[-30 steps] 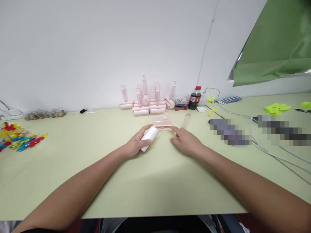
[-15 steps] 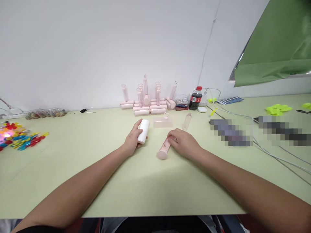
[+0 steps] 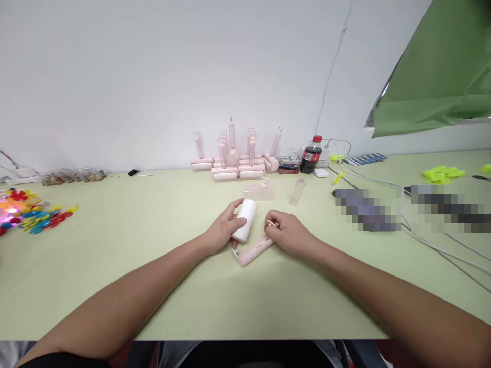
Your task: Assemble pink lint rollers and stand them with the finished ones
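My left hand [image 3: 223,230] is closed around a white sticky-paper roll [image 3: 245,221], thumb across its front and fingers behind. In my right hand [image 3: 286,232], fingers pinch one end of a pale pink lint roller core [image 3: 256,250]. The core slants down to the left, its wide end cap just below the roll; whether the two touch I cannot tell. Behind the hands lies a translucent pink cover [image 3: 258,192] with a small loop on top. A translucent pink handle [image 3: 297,192] stands to its right.
Against the wall are several assembled pink lint rollers [image 3: 251,174]. A cola bottle [image 3: 311,155] stands right of them, near white cables [image 3: 376,182]. Colourful plastic pieces [image 3: 42,217] are at far left. Pixelated items [image 3: 364,209] lie on the right; yellow-green pieces [image 3: 441,174] are beyond.
My left hand has carried the white roll rightward and slightly nearer. The pink core in my right hand has turned, its wide end swinging left and down toward the roll.
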`<state>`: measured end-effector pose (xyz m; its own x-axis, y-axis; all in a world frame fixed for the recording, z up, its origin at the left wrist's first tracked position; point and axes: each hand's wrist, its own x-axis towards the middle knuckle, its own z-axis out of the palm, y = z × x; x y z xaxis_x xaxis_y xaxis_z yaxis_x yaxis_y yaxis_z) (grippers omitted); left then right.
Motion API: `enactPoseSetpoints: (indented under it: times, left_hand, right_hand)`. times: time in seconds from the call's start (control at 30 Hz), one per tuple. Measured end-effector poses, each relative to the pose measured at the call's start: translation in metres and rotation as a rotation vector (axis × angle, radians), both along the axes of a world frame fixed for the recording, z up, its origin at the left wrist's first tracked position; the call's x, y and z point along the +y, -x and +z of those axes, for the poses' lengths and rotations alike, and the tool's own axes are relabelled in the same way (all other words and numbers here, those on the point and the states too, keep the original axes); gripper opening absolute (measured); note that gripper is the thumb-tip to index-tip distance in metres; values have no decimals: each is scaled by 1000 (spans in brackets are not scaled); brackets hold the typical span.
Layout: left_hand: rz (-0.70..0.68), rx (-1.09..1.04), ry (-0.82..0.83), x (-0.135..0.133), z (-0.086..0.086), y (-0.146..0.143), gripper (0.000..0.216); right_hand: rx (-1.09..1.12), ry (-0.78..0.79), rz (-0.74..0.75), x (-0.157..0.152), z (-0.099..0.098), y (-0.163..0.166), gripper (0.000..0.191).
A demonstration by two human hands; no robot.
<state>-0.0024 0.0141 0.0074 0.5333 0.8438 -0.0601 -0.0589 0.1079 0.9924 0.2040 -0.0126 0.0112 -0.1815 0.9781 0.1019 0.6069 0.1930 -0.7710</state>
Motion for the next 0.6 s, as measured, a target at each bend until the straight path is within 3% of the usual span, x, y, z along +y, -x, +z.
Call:
enactPoseSetpoints:
  times: [0.17,0.37,0.6]
  left_hand:
    - [-116,-24,14,-2,1,3,79]
    - [-175,-24,29,-2,0,5,78]
    - [-190,-85,47,-5,3,3,79]
  right_hand:
    - [418,489,38,-6,4,5,6]
    - [611,558,100,-2,0,1,18]
    - [731,601,57,0,-2,0,24]
